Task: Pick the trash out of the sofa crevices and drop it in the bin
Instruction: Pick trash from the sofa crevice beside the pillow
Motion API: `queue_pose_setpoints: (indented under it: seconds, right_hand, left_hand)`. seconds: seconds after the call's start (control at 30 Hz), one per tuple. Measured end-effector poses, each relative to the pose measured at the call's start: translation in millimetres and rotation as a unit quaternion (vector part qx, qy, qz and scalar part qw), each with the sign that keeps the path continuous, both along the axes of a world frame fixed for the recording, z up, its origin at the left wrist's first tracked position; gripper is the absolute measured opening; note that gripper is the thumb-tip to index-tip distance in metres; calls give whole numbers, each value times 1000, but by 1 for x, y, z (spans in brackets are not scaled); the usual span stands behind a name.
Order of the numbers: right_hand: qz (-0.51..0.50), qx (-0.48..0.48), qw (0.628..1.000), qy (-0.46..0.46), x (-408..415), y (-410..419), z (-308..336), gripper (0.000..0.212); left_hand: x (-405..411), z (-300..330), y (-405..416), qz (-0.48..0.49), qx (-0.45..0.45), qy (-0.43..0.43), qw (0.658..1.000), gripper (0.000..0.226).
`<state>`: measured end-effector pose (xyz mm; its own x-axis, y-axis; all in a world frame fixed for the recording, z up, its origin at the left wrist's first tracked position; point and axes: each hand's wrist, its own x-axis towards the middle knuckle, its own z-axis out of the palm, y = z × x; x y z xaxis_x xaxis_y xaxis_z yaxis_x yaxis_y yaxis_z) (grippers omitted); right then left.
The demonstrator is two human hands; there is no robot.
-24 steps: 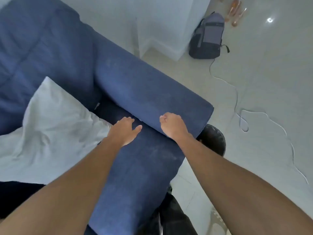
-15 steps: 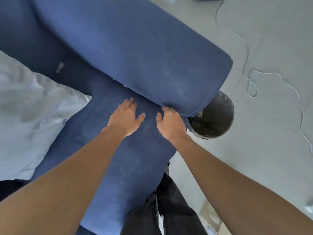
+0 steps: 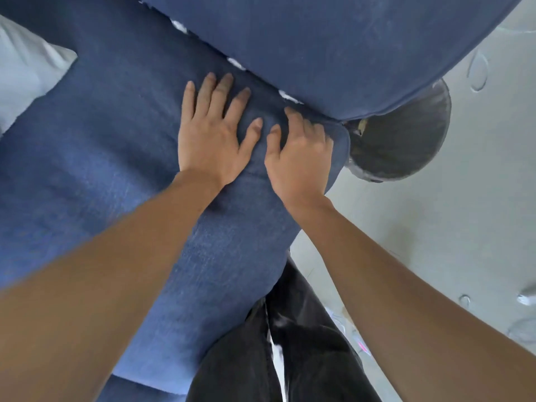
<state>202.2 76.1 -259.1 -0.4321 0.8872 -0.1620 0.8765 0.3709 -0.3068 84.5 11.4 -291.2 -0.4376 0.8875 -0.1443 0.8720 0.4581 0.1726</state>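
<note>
Trash (image 3: 287,96) in crevice, right hand (image 3: 298,158) beside; bin (image 3: 406,140) near.

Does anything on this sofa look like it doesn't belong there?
Yes. Small white scraps poke out of the crevice between the seat cushion and the armrest, just beyond the right hand. More sit farther along it.

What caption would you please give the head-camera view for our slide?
Left hand flat on the seat cushion, right hand reaching for white scraps in the armrest crevice, bin alongside.
</note>
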Motion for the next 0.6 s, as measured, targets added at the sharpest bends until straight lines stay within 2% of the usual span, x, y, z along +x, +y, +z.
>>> queue_pose_setpoints:
  seconds: [0.17, 0.3, 0.5, 0.6]
  right_hand:
    - [-49, 4, 999, 3, -8, 5, 1, 41]
    - [-137, -22, 990, -27, -23, 19, 0, 37]
    - [-314, -87, 946, -8, -48, 32, -6, 57]
    - [-369, -106, 923, 7, -53, 38, -8, 60]
  left_hand:
    - [3, -10, -7, 5, 17, 15, 1000, 59]
    - [3, -11, -6, 7, 21, 17, 1000, 59]
    - [4, -16, -7, 11, 39, 24, 999, 58]
    - [3, -17, -7, 15, 46, 25, 999, 57]
